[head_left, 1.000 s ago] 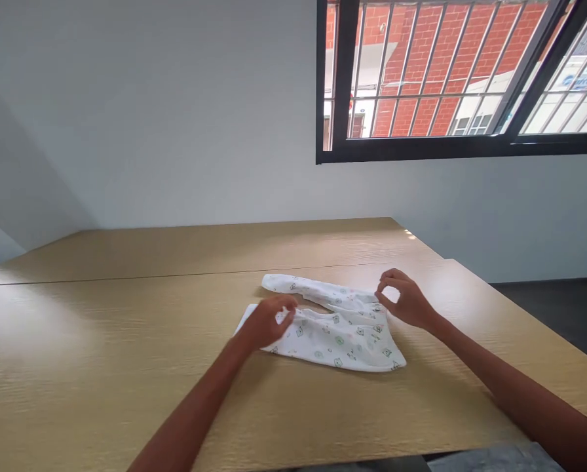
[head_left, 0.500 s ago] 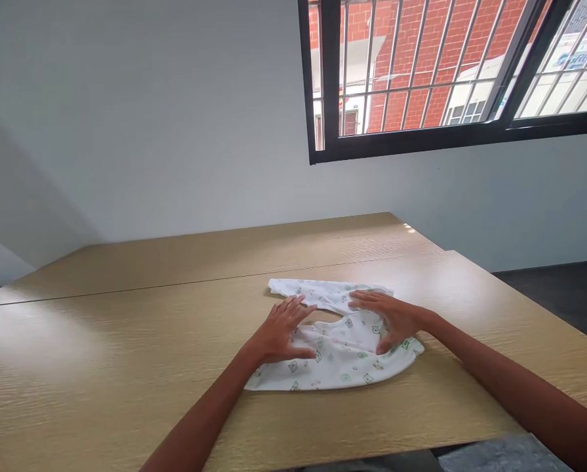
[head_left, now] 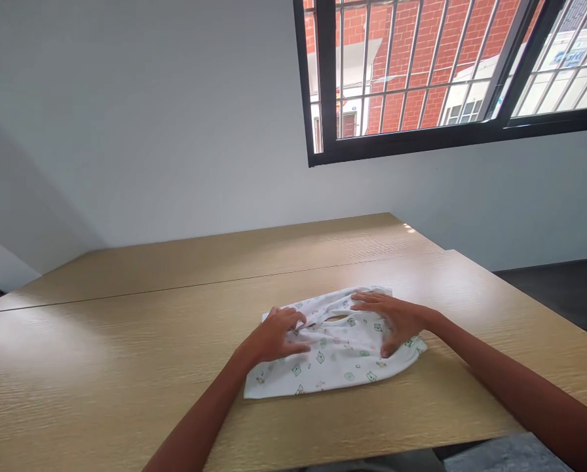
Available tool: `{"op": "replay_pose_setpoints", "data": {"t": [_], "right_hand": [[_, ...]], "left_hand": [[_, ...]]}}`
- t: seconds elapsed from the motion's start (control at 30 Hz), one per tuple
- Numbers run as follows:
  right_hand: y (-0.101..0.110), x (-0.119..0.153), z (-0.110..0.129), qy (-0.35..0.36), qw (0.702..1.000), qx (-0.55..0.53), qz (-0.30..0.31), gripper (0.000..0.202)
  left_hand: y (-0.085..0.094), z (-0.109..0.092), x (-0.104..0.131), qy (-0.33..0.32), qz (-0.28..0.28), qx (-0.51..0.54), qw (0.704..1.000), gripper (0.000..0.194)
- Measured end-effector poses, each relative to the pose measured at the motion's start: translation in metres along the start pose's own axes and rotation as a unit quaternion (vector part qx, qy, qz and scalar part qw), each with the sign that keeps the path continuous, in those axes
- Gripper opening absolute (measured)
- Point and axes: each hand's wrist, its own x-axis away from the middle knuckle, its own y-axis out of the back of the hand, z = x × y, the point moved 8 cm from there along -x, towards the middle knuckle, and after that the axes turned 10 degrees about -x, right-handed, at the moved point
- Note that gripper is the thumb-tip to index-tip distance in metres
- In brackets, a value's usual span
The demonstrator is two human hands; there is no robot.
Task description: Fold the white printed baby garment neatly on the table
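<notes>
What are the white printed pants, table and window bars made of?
White printed pants: matte fabric, maybe cotton; they crease and drape. Table: wood or wood-look laminate, satin; fine grain and soft glare show. Window bars: probably metal, smooth; they're thin, straight and shiny.

No text legible. Blue lettering point(head_left: 570, 58) stands on a white surface point(head_left: 571, 85) beyond the barred window point(head_left: 406, 142), upper right of the frame; too blurred to read.

Pale wood tabletop point(head_left: 101, 380), thin seam point(head_left: 175, 288) across; grey-white wall point(head_left: 175, 131) behind. Upper right: black-framed window point(head_left: 421, 143), metal bars point(head_left: 411, 89), red brick point(head_left: 399, 56) beyond. Dark floor point(head_left: 559, 292), right.
</notes>
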Motion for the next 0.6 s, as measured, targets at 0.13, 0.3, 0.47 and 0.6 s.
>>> {"op": "replay_pose_setpoints", "data": {"t": [0.13, 0.3, 0.47, 0.6], "right_hand": [[0.003, 0.000, 0.008, 0.002, 0.999, -0.001, -0.036, 0.092], [0.005, 0.000, 0.010, 0.018, 0.998, -0.008, -0.052, 0.082], [0.004, -0.001, 0.008, 0.017, 0.998, 0.000, -0.054, 0.080], [0.002, -0.001, 0.009, 0.021, 0.998, 0.009, -0.057, 0.078]], "left_hand": [[0.012, 0.017, 0.004, -0.015, -0.036, -0.003, 0.999, 0.041], [0.015, 0.049, 0.011, 0.007, -0.058, -0.038, 0.998, 0.050], [0.023, 0.072, 0.005, 0.058, -0.155, -0.029, 0.986, 0.026], [0.048, 0.081, 0.006, 0.130, -0.272, -0.057, 0.952, 0.022]]}}
